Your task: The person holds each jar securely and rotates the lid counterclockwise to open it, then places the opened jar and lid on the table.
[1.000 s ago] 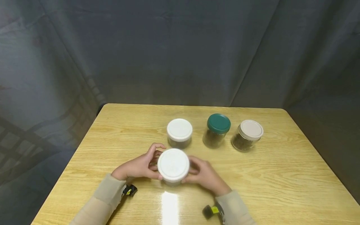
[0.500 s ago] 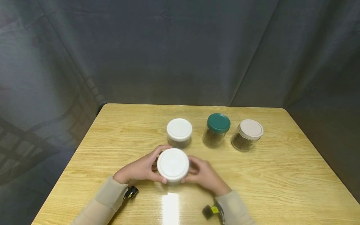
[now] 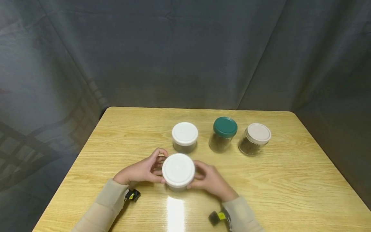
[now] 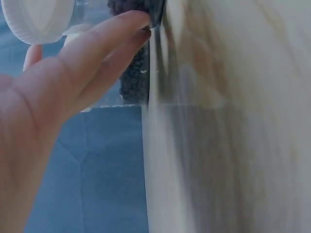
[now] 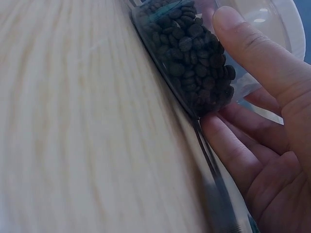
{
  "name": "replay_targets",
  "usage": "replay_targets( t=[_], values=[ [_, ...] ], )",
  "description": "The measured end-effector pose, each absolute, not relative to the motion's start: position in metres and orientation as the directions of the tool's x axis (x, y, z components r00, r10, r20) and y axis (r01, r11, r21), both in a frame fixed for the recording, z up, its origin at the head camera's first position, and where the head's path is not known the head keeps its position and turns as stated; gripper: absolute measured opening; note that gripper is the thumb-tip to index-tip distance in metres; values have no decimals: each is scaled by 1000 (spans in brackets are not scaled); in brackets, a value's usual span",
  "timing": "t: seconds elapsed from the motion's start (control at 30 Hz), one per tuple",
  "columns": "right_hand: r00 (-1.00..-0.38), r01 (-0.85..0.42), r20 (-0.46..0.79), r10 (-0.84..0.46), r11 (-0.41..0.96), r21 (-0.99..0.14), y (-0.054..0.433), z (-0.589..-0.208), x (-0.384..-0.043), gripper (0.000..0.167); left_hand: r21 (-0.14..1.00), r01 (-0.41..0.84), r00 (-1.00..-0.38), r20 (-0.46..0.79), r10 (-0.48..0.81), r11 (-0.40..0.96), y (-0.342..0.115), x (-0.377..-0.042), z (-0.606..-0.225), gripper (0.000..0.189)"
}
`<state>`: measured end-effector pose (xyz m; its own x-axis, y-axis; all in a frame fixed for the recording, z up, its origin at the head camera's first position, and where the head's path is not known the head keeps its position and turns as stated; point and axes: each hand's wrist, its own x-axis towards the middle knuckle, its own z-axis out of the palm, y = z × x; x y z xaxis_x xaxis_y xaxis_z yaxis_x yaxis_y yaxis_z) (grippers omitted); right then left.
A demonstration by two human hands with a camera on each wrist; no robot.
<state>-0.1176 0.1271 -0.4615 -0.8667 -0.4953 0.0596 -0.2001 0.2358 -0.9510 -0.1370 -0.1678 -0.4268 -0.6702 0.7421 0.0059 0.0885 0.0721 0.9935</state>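
Observation:
A clear jar with a round white lid (image 3: 178,170) stands between my two hands near the middle of the table. Dark rounded pellets (image 5: 194,63) fill its lower part in the right wrist view. My right hand (image 3: 210,180) grips the jar's body from the right, thumb on the wall and fingers low around the base. On the other side my left hand (image 3: 142,170) is spread beside the lid, its thumb tip right at the lid's edge and the index finger raised. The left wrist view shows the left fingers (image 4: 97,53) extended across the jar, overlapping it.
Behind the jar stand a second white-lidded jar (image 3: 185,133), a green-lidded jar (image 3: 225,127) and a beige-lidded jar (image 3: 259,134), to the right. They rest on a wooden table (image 3: 290,180). A dark curtain (image 3: 185,58) hangs behind.
My left hand closed round the lid half a second ago, then turned back and loosened leftward. The right hand and the jar stay nearly in place.

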Motion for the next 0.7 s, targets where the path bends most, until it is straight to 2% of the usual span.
replay_targets(
  t=[0.13, 0.37, 0.7],
  values=[
    [-864, -204, 64, -499, 230, -952, 127, -461, -117, 84, 993, 89, -679, 3, 734, 79, -165, -136, -425, 77],
    [-866, -204, 60, -497, 240, -949, 125, -459, -116, 85, 972, 158, -701, -14, 713, 174, -157, -130, -421, 101],
    [-864, -213, 73, -498, 231, -949, 123, -459, -115, 84, 960, 184, -748, -2, 663, 210, -150, -125, -417, 98]
  ],
)
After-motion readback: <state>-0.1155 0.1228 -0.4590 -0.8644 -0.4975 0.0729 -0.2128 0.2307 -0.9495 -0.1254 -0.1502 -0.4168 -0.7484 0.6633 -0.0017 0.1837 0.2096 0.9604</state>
